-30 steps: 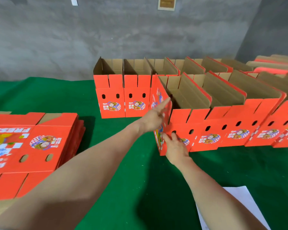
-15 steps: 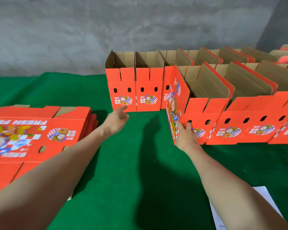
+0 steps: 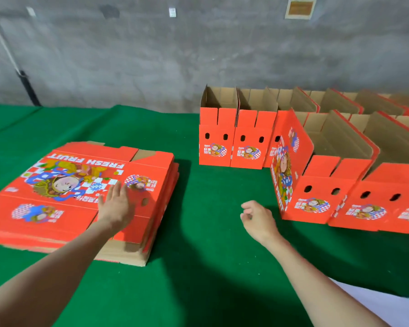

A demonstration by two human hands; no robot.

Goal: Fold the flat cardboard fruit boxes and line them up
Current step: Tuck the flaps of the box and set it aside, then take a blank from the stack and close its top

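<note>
A stack of flat red fruit boxes [image 3: 64, 185] printed "FRESH FRUIT" lies on the green table at the left. My left hand [image 3: 116, 206] is over the top sheet with straight fingers, touching or just above it. My right hand [image 3: 257, 218] hovers over the green cloth with loosely curled fingers, holding nothing, a little left of the nearest folded box [image 3: 316, 187]. Two rows of folded red boxes stand open-topped: a back row [image 3: 236, 138] and a front row running off to the right.
The green cloth table [image 3: 198, 267] spreads between the flat stack and the folded rows. A white sheet [image 3: 387, 305] lies at the bottom right corner. A grey concrete wall [image 3: 198, 55] rises behind the table.
My right hand has let go of the nearest folded box and drawn back left. My left hand has swung left onto the flat stack. The view has turned left.
</note>
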